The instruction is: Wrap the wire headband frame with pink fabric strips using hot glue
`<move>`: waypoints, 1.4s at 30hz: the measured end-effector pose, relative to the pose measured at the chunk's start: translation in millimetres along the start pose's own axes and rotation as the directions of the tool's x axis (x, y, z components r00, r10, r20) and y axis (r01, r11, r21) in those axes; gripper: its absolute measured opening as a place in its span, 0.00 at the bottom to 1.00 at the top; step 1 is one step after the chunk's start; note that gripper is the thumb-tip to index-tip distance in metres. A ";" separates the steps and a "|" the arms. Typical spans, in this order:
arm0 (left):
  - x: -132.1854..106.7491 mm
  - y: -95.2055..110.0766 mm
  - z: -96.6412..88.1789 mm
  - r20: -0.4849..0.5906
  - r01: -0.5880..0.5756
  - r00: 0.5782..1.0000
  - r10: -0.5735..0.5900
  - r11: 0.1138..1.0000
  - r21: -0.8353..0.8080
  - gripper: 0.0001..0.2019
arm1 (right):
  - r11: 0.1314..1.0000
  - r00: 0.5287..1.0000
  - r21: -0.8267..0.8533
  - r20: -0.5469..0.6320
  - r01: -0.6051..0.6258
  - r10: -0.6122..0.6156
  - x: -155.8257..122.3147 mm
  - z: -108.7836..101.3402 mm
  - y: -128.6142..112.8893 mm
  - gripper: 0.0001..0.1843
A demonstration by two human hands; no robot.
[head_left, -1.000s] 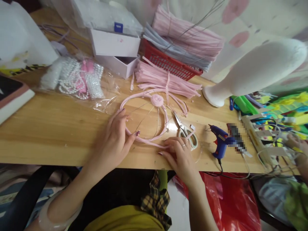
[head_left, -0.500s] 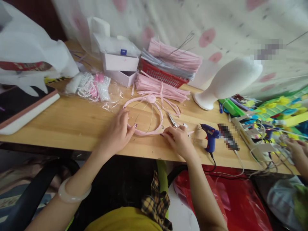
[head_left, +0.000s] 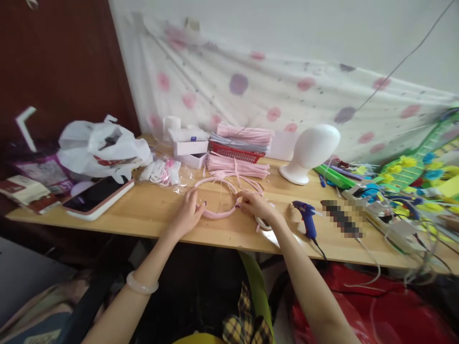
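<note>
A pink hoop, wrapped in fuzzy strip and with thin wires across its middle, lies on the table in front of me. My left hand is closed on its left side, the thumb inward over the rim. On the opposite side, my right hand pinches the hoop's right edge between thumb and fingers. The handles of a pair of scissors show just below my right hand, which hides the rest. Behind the hoop lies a tied bundle of pink fuzzy stems.
A blue glue gun lies to the right, its cord over the edge. Behind it stands a white foam head. At the back are a red basket and white boxes. A tablet-like device and plastic bag are left.
My view has tilted up and back. My right hand has moved from the hoop's lower right up to its right side. A co-worker's hand at the far right has left view.
</note>
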State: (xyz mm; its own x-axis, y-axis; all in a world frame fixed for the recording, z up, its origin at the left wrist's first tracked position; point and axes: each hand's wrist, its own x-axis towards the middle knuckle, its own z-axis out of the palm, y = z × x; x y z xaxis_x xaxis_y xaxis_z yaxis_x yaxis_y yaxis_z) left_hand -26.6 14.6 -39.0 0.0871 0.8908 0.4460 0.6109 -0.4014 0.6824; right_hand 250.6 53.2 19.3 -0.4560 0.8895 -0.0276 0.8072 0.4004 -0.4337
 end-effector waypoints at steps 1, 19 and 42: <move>1.1 -0.7 -1.6 0.010 0.000 1.000 0.000 1.000 -0.005 0.25 | 1.000 1.000 0.005 0.012 -0.006 0.006 2.4 -0.8 -0.8 0.17; -6.2 -6.3 -55.9 -0.079 0.038 0.996 -0.045 0.995 -0.095 0.09 | 0.985 1.000 0.174 0.018 0.002 -0.005 -2.6 7.8 7.2 0.17; 1.7 47.9 -47.8 -0.284 -0.245 0.936 0.208 0.964 -0.103 0.21 | 0.732 0.984 0.658 -0.147 0.174 -0.102 -13.1 -16.0 10.6 0.23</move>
State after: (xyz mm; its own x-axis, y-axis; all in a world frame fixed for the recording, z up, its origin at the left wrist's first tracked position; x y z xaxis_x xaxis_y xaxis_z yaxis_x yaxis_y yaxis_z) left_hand -34.8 -13.3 22.1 -0.0152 0.6899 0.7237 0.4861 -0.6274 0.6083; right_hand 271.2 49.3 29.5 -0.4756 0.8669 0.1496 0.2648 0.3032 -0.9154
